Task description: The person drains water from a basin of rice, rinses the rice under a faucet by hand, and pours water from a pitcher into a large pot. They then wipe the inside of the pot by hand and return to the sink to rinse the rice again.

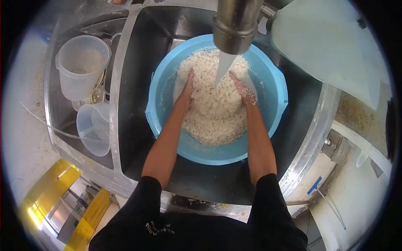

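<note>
A wide light-blue basin [276,98] stands in a metal sink and holds white rice [215,98] with cloudy water at its edges. My left hand [187,93] is on the left side of the rice, its fingers stretched out and partly sunk in the grains. On the right side, my right hand [243,90] lies against the rice with fingers extended, grains stuck to its back and wrist. Both palms face inward around the heap; the lower parts of the hands are hidden. From the metal faucet [234,33] above, a stream of water [224,67] falls onto the rice between them.
In the left sink compartment are a translucent bucket [81,56] and a tilted clear plastic container [94,129]. A metal divider [119,83] separates the compartments. A pale sheet-like surface [326,37] overhangs the upper right. A blue-headed squeegee [315,185] is at lower right.
</note>
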